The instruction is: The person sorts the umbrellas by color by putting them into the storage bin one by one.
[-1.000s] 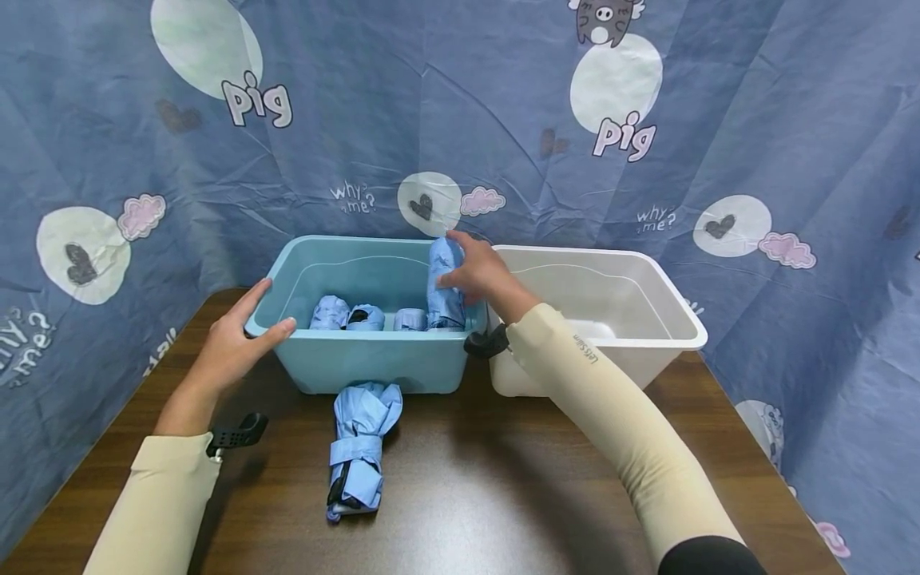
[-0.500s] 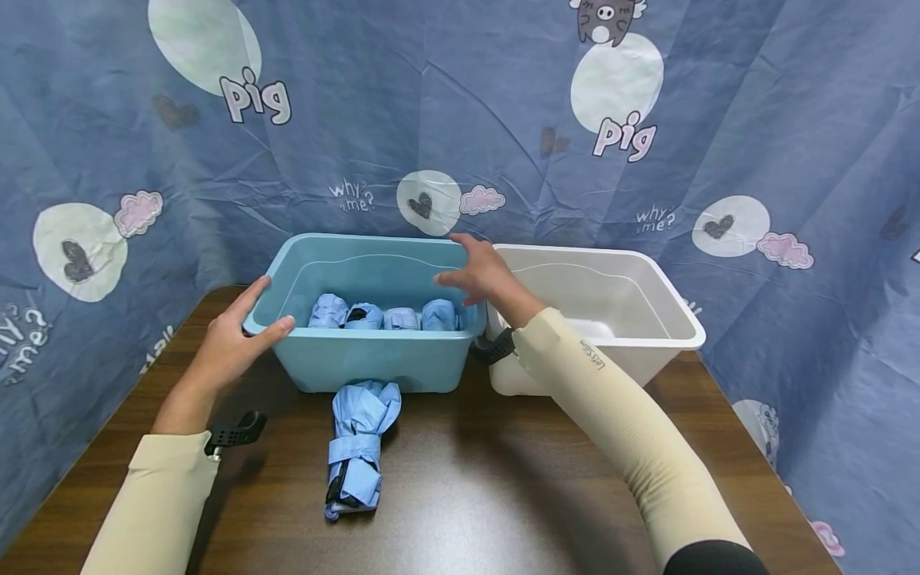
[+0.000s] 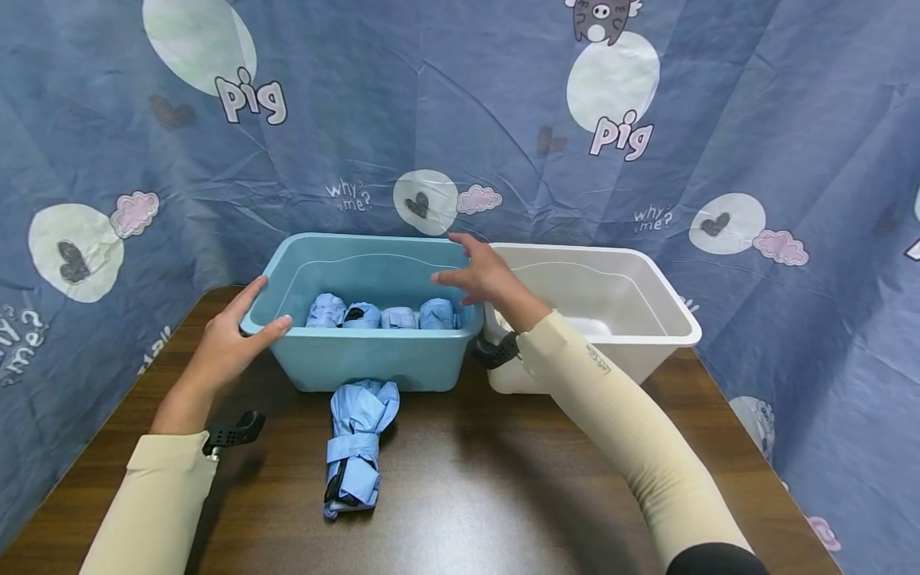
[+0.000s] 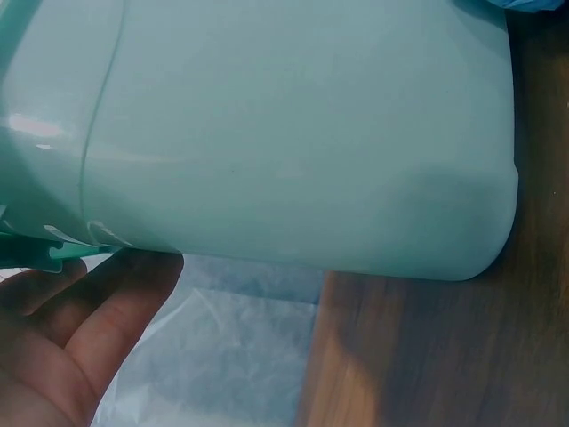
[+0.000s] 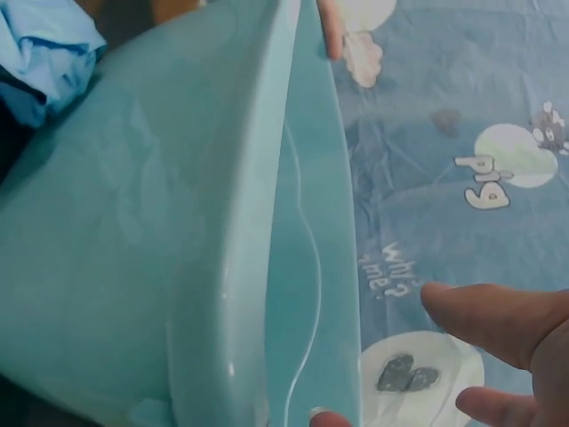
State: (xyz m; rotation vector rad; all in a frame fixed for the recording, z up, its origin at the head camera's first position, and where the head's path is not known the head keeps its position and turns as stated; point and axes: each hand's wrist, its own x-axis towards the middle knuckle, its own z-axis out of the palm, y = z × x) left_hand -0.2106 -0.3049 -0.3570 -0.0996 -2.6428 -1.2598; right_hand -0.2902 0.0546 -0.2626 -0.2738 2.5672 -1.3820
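In the head view, a teal plastic bin holds several folded blue umbrellas side by side, only their upper parts showing above the front rim. My left hand rests with spread fingers and thumb at the bin's left front corner. Its fingers touch the bin's side in the left wrist view. Over the bin's right end, my right hand is spread and holds nothing. The umbrella at the right end sits below its fingers. One more folded umbrella, strapped round its middle, lies on the table before the bin.
A white bin stands to the right of the teal one, and my right forearm crosses its front left part. Both stand on a dark wooden table. A blue printed cloth hangs right behind them.
My right hand held an umbrella upright at the bin's right end and has let it go. That umbrella now sits low beside the others. My left hand stays at the corner.
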